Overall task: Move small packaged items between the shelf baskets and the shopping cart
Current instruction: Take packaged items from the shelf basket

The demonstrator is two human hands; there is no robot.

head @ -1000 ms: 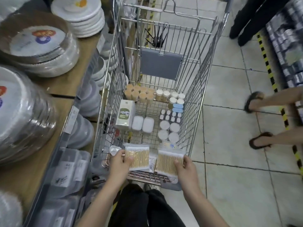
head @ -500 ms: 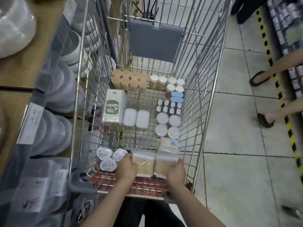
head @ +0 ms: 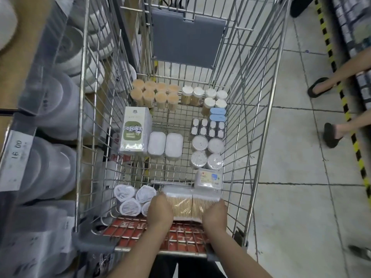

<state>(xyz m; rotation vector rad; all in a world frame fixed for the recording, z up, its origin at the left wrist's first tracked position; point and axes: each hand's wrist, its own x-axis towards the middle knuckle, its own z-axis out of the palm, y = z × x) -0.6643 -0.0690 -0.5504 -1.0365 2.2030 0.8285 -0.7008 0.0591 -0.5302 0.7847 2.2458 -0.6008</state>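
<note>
Now left hand (head: 160, 211) on left swab pack (head: 179, 203), right hand (head: 214, 215) on right swab pack (head: 202, 205)

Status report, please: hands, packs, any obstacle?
Left hand on left swab pack, right hand on right swab pack. Both packs low in cart, near end. Nothing blocking.

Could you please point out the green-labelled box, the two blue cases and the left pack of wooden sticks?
green-labelled box (head: 134, 131): head view, its green label.
blue cases (head: 218, 114): head view, where the two lids meet.
left pack of wooden sticks (head: 181, 205): head view, its sticks.

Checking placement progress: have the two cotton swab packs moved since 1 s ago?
Yes. The two cotton swab packs went down from above the cart handle to the cart floor, beside the white rolls.
</note>
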